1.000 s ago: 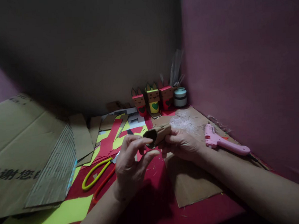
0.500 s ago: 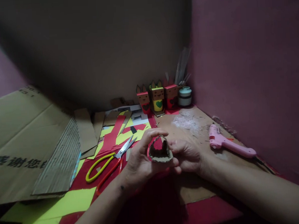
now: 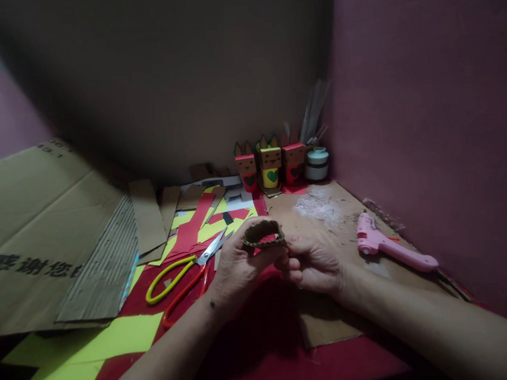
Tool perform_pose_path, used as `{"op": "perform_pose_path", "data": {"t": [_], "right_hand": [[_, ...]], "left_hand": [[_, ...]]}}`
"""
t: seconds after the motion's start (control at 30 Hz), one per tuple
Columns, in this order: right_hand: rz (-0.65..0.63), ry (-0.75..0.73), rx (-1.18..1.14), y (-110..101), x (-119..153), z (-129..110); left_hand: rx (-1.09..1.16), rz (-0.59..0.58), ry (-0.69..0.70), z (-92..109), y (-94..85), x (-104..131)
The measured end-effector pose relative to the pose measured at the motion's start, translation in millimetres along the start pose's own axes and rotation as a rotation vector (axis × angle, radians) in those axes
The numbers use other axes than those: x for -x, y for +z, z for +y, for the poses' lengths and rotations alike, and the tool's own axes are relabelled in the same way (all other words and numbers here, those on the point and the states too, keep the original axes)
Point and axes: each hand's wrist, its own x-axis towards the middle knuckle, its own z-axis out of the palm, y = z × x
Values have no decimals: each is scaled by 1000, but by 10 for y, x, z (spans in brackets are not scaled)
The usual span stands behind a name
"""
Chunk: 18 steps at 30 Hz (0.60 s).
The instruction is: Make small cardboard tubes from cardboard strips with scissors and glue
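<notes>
A short cardboard tube is held near the middle of the view, its open end facing me and squashed into a flattened oval. My left hand wraps around it from the left, fingers over the top and thumb beneath. At its right end my right hand has its fingers curled in and touching the tube's edge. Scissors with one yellow and one red handle lie spread on the red surface left of my left hand. A pink glue gun rests to the right of my right hand.
Three cardboard animal figures stand at the back beside a pale green jar and clear sticks. Red and yellow paper pieces and cardboard strips lie left. A large cardboard sheet leans at the far left; a pink wall rises right.
The tube has gone from a rounded triangular opening to a flatter oval and sits slightly higher. My right fingers have shifted left and curled more. The whole view has shifted slightly.
</notes>
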Motion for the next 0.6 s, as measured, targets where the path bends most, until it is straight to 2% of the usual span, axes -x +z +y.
{"op": "perform_pose_path", "data": {"t": [0.13, 0.3, 0.43, 0.6], "right_hand": [[116, 17, -86, 16, -26, -1], [259, -4, -147, 55, -45, -2], [297, 4, -69, 74, -45, -2], [339, -7, 30, 72, -53, -4]], "left_hand": [[41, 11, -57, -39, 24, -53], [49, 91, -64, -123, 42, -84], [96, 100, -87, -182, 39, -91], [265, 122, -117, -229, 18, -129]]}}
